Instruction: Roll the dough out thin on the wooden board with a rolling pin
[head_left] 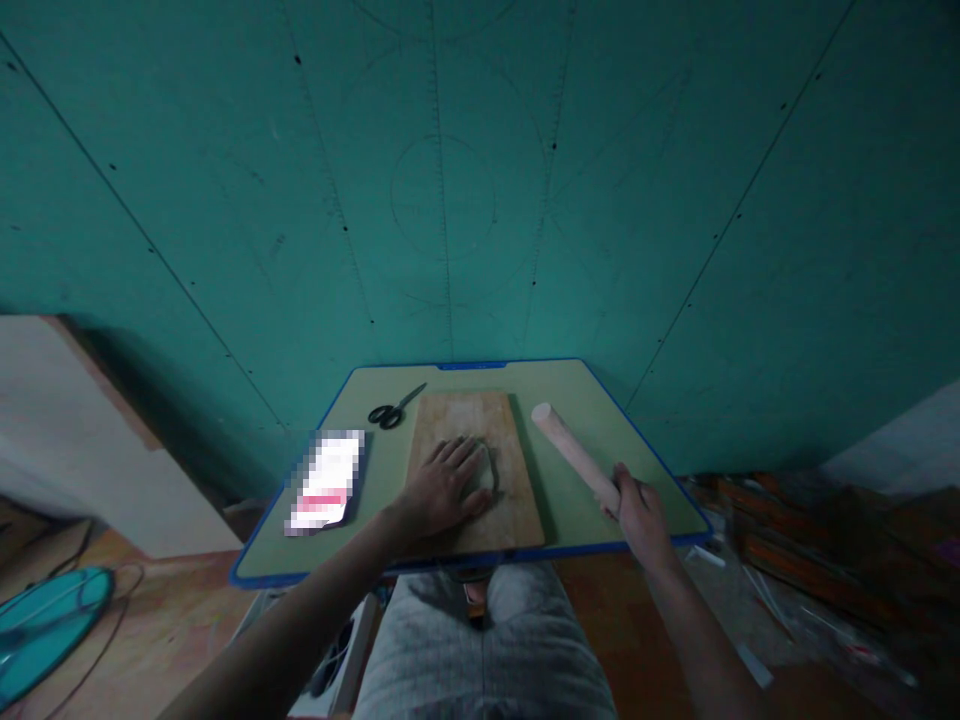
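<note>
My left hand [448, 487] lies flat, fingers stretched out, over a pale round piece that looks like dough [485, 472]. Most of that piece is hidden under the palm and fingers; its right edge shows. Beneath it is a wooden cutting board [517, 500] with whitish smears. On the right, my right hand [636, 508] is closed round the near end of a plain wooden rolling pin [576, 455]. The pin slants up and left, its far end beside the board and apart from it.
Black-handled scissors [394, 410] lie on the blue-edged table [600, 400], left of the board. A phone with a bright, blurred screen [328, 482] is at the table's left. A green wall [480, 200] rises behind. Clutter [817, 560] covers the floor at right.
</note>
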